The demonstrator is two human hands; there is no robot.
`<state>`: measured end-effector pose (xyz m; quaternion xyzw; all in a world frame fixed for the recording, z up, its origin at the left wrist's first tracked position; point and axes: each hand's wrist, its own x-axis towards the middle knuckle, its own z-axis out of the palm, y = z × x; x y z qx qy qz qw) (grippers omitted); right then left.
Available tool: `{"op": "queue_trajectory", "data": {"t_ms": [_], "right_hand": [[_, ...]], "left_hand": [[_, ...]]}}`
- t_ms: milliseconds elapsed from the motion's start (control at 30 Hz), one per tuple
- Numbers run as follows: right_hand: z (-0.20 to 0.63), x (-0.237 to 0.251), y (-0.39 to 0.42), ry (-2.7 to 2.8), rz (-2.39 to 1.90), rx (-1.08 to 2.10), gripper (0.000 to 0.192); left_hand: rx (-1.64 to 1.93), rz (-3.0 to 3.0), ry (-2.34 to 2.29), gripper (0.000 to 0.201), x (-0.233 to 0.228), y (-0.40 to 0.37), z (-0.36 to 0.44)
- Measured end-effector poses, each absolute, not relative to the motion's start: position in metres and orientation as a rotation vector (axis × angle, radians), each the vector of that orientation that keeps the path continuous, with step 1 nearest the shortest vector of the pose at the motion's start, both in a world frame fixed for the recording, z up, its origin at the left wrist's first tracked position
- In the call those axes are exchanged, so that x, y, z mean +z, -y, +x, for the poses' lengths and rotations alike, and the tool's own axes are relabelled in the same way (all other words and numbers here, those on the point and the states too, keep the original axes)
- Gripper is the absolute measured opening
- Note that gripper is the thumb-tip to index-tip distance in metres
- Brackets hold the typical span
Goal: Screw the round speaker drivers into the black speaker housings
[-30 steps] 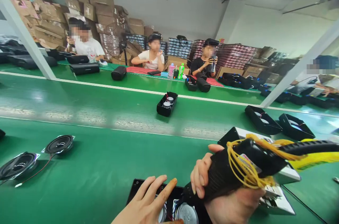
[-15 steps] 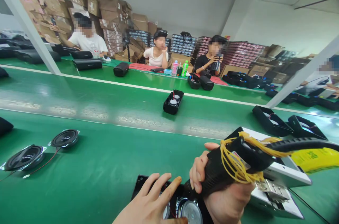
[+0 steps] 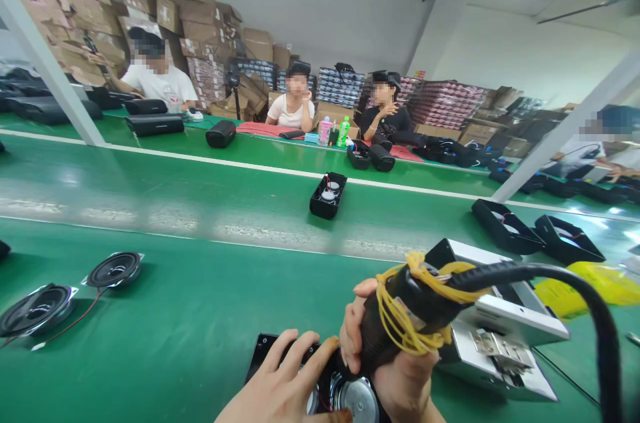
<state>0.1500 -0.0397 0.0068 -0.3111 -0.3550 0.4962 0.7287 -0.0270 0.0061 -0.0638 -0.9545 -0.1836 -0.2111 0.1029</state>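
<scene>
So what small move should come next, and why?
Perhaps the right hand should press the black corded tool gently down: its lower end points into the open black case beside a round speaker, and the left hand lies across the case.

A pink bottle stands near a green bottle.
</scene>
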Motion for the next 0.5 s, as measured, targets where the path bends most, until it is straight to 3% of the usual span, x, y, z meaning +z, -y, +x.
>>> {"op": "queue_trajectory", "data": {"t_ms": [233, 500], "right_hand": [[0.153, -0.017, 0.032, 0.899, -0.565, 1.153, 0.08], [0.154, -0.032, 0.029, 0.944, -0.55, 1.149, 0.067]], "left_hand": [[-0.643, -2.811, 0.575, 0.067, -0.071, -0.007, -0.026], [-0.658, -2.795, 0.483, 0.058, -0.067, -0.012, -0.027]]}}
